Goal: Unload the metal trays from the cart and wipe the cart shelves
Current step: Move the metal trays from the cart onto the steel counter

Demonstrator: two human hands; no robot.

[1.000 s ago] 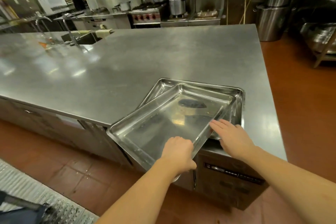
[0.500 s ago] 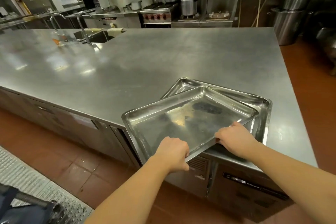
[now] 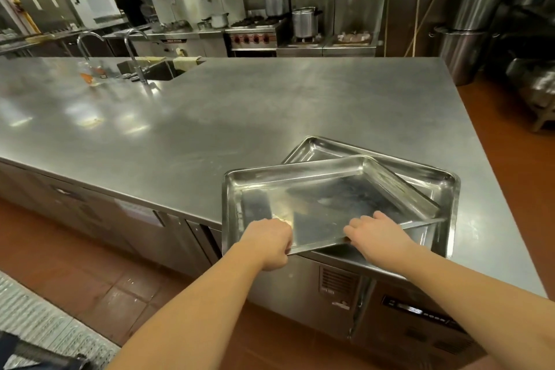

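- Left hand grips the near rim of the top tray.
- Right hand grips the same rim.
- Second tray lies beneath, beyond both hands, on the counter.

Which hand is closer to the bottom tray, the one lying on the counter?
Right. The right hand holds the top tray just above the bottom tray, at its near side; the left hand grips farther left, past the counter edge.

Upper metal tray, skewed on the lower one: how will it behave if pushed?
Likely stiff: upper tray shows no sag with left hand and right hand holding only its near edge. Polished metal probably slides easily over the lower tray. Its left corner overhangs the counter, so it may tip.
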